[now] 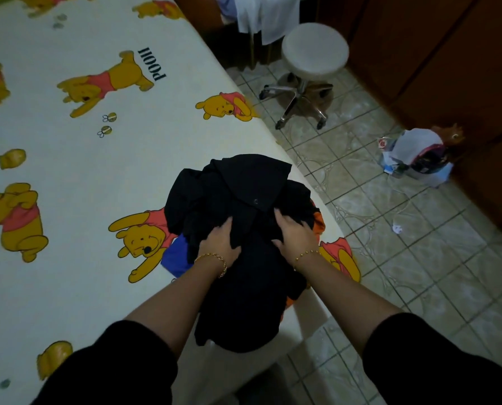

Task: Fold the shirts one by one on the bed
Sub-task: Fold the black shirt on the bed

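- Head view: the left hand [220,244] has its fingers curled into a black shirt [244,185] and its thumb pinches a fold. The right hand [295,233] clutches the same cloth with bent, spread fingers.
- The black shirt is bunched in a heap at the near right edge of the bed [68,159]. Its lower part hangs over the edge between the 2 forearms, and 1 small button [255,201] shows near the top.
- A blue garment [175,255] sticks out from under the heap on its left, and an orange garment [318,223] on its right.
- Each wrist wears 1 gold bracelet [214,258], and both arms end in black sleeves [121,372].
- The pale sheet is printed with yellow bears in red tops. The word "POOH" [152,64] reads in dark capitals beside 1 of them.
- On the tiled floor [404,273] stands a round white stool [314,51] on a wheeled chrome base. Well apart from it, a cluttered bag [419,156] sits against brown cabinets [448,68]; the print on it is too small to read.
- White cloth [267,16] hangs at the top of the frame.
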